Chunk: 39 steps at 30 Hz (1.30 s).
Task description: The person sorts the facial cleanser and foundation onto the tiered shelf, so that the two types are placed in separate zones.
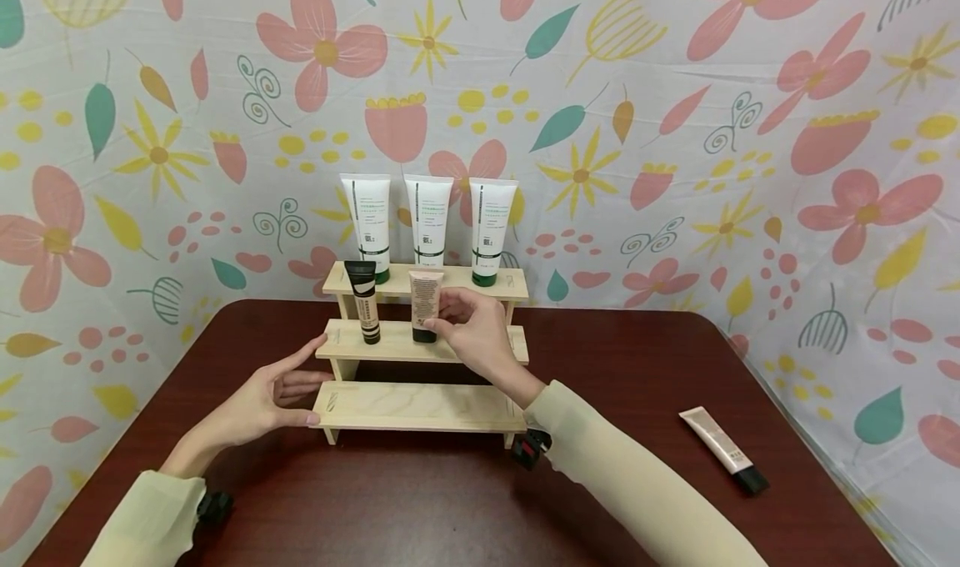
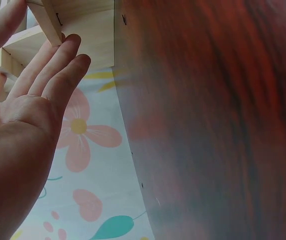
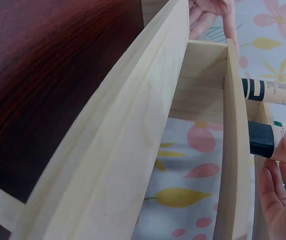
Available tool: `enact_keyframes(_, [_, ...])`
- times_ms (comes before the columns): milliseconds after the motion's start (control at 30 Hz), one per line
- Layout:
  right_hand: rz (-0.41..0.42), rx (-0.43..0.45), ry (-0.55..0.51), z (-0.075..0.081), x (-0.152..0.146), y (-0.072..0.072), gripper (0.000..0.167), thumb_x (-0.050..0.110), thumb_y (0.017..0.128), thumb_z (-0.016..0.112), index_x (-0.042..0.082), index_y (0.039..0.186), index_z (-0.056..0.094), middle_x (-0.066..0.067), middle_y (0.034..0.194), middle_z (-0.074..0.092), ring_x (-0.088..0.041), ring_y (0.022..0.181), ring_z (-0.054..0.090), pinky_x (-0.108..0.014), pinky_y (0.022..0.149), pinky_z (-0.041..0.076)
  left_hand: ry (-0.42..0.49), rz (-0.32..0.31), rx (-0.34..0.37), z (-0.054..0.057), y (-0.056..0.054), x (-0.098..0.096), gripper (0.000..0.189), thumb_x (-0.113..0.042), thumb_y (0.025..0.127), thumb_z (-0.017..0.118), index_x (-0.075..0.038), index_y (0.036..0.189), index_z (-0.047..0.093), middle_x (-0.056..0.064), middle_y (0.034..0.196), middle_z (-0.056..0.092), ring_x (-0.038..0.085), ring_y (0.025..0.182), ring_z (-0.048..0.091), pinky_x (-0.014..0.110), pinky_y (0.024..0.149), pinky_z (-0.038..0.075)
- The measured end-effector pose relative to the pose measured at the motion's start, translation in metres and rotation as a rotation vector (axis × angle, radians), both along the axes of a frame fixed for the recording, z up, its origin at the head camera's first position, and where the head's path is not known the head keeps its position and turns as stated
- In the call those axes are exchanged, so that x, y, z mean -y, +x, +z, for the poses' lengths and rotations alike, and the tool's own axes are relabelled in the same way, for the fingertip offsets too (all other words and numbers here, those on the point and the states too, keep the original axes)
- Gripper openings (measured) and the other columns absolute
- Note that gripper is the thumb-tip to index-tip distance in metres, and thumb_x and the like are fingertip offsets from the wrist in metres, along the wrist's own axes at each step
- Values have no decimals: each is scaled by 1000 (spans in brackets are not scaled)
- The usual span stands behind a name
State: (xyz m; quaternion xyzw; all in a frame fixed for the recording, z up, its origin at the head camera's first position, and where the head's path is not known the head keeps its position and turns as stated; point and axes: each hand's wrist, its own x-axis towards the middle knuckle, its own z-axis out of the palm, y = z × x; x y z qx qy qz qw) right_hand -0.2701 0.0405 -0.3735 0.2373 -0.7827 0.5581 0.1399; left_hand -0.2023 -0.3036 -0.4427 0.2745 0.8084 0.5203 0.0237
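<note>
A three-step wooden display stand (image 1: 427, 408) stands on the table. My right hand (image 1: 483, 338) pinches a beige squeeze tube (image 1: 425, 303) with a black cap between thumb and fingers. The tube is upright, cap down, at the middle step; in the right wrist view its black cap (image 3: 261, 139) is at that step's edge. To its left on the same step stands a black-and-beige tube (image 1: 366, 307). My left hand (image 1: 255, 400) touches the stand's left side with fingers extended, thumb by the bottom step; the left wrist view shows its straight fingers (image 2: 58, 75) against the wood.
Three white tubes with green caps stand on the top step: left (image 1: 369, 225), middle (image 1: 429, 221) and right (image 1: 491, 229). Another beige tube (image 1: 723, 449) with a black cap lies on the dark red table (image 1: 637, 383) at the right. A flower-patterned cloth (image 1: 577, 75) hangs behind.
</note>
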Motion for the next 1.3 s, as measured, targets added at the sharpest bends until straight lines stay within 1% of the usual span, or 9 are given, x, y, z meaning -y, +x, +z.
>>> enact_keyframes(133, [-7,-2,-2,-3,1,-4,32,4,84,90,3,114,77,-3,93,77,-14,83,73,-33,77,60,-1,4,9,0,0,0,110,-3,84,89,-13,170,21,28,137,63,39,125,63,36,99,54])
enact_keyframes(233, [2,-4,-10,-3,3,-5,32,3,84,89,3,114,77,-4,93,77,-14,83,73,-32,76,60,1,2,10,-1,0,0,110,-3,84,88,-13,170,21,28,138,63,41,125,63,35,99,54])
enact_keyframes(400, [17,-6,-8,-4,6,-4,33,2,85,89,2,115,77,-4,94,76,-15,85,73,-31,76,60,2,3,11,-2,0,0,110,-3,84,89,-14,170,21,28,138,63,42,125,63,36,99,54])
enact_keyframes(600, [10,-9,6,-4,7,-2,32,3,85,89,2,115,77,-4,94,76,-15,84,72,-30,77,60,-3,5,7,-1,0,0,110,-3,84,89,-13,170,21,28,137,63,39,124,64,36,99,54])
enact_keyframes(767, [25,-10,23,-4,5,-1,32,4,85,88,3,115,77,-4,94,76,-16,84,73,-31,76,60,-5,1,3,0,0,0,109,-3,84,88,-12,170,21,28,137,63,38,124,64,36,99,55])
enact_keyframes(1300, [42,-14,27,-5,4,-1,27,4,86,88,5,112,79,-3,93,77,-15,83,73,-31,76,60,-4,-2,1,1,1,-1,109,-3,84,89,-11,170,21,29,137,63,41,123,64,37,99,55])
